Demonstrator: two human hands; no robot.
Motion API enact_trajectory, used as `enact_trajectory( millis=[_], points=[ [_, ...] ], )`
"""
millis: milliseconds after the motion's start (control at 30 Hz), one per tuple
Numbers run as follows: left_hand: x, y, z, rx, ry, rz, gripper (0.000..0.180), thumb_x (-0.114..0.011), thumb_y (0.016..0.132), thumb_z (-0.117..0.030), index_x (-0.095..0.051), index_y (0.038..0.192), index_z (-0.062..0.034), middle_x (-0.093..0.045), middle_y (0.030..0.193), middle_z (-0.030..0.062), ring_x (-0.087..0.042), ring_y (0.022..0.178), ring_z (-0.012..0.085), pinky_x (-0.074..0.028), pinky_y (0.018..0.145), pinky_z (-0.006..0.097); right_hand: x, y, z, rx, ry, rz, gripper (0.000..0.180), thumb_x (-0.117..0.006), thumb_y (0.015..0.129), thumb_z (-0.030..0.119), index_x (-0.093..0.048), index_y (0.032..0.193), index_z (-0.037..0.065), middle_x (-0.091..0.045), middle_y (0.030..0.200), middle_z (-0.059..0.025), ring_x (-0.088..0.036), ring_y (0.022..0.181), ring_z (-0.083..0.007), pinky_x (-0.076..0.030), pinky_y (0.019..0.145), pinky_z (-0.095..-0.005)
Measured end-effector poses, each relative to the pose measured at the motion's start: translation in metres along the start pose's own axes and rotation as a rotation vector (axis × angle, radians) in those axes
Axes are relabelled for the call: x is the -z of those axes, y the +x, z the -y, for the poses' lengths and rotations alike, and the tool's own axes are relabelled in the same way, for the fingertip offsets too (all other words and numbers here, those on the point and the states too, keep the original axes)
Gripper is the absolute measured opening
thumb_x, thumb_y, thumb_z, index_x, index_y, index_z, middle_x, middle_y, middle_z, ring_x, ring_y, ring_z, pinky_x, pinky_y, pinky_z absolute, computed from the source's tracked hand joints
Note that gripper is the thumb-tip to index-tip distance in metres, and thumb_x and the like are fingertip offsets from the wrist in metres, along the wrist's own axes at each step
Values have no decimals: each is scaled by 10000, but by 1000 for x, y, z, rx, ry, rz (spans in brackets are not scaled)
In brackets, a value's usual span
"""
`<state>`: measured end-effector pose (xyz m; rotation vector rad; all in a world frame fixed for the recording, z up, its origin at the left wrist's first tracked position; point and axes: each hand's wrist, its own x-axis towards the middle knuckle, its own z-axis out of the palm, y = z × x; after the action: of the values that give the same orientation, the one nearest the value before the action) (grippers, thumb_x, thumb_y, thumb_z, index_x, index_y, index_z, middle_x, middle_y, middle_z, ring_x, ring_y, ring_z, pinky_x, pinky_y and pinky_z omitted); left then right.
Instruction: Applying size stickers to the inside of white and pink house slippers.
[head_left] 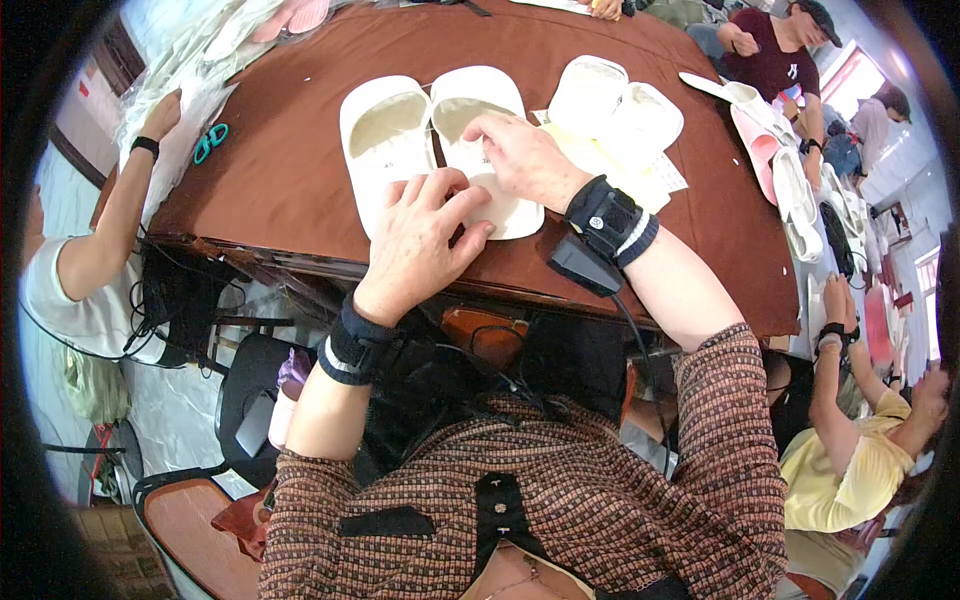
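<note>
A pair of white slippers lies side by side on a brown-covered table in front of me, the left slipper point(362, 150) and the right slipper point(487, 85). My left hand point(425, 230) is at the near end of the pair, palm down, fingers apart and slightly bent, holding nothing. Over the right slipper reaches my right hand point(525, 160); its index finger is stretched over the slipper's opening and the other fingers are partly hidden. To the right lies a second white pair, one slipper point(590, 88) overlapping another point(648, 118), beside a yellow sheet point(585, 150).
Clear plastic wrapping point(205, 75) and teal scissors point(210, 143) are at the table's left. White and pink slippers point(765, 165) line the right side. Several people work around. A black box point(585, 265) with a cable is at the table's near edge point(330, 262).
</note>
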<state>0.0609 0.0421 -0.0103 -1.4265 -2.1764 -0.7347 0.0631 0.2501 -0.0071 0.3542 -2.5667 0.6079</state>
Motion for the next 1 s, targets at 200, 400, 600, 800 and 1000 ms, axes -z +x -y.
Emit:
enact_trajectory(
  millis=[200, 400, 600, 800, 1000],
  points=[
    [0, -1, 0, 3, -6, -15, 278, -708, 801, -196, -669, 1070, -136, -601, 1075, 38, -573, 1022, 243, -406, 909, 399, 7, -2, 2, -151, 204, 1, 205, -506, 950, 81, -600, 1125, 28, -677, 1022, -174, -653, 962, -345, -525, 840, -397],
    [0, -2, 1, 5, -2, -14, 278, -712, 803, -209, -670, 1068, -138, -602, 1075, 38, -575, 1019, 241, -404, 911, 401, 3, -4, -3, 68, 81, -76, 183, -523, 935, 63, -604, 1095, 31, -668, 1052, -162, -640, 985, -341, -522, 843, -406],
    [1, -1, 0, 7, 5, -3, 277, -715, 805, -216, -672, 1066, -137, -601, 1069, 38, -574, 1019, 242, -407, 909, 399, 5, -4, -1, 75, 47, -41, 177, -514, 926, 48, -607, 1076, 44, -659, 1067, -157, -623, 1020, -346, -511, 874, -413],
    [1, -1, 0, 3, -1, -2, 282, -717, 806, -221, -670, 1070, -134, -600, 1072, 39, -572, 1017, 248, -409, 907, 397, 4, -4, -1, 50, 42, -2, 185, -500, 927, 45, -606, 1079, 55, -648, 1082, -153, -606, 1060, -336, -498, 897, -414],
    [2, -1, 0, 5, 7, 3, 286, -717, 809, -231, -668, 1075, -137, -598, 1080, 40, -571, 1015, 249, -409, 905, 397, 5, -6, 1, 19, 52, 17, 182, -502, 926, 45, -610, 1072, 55, -651, 1080, -131, -603, 1069, -324, -497, 902, -408]
  ],
)
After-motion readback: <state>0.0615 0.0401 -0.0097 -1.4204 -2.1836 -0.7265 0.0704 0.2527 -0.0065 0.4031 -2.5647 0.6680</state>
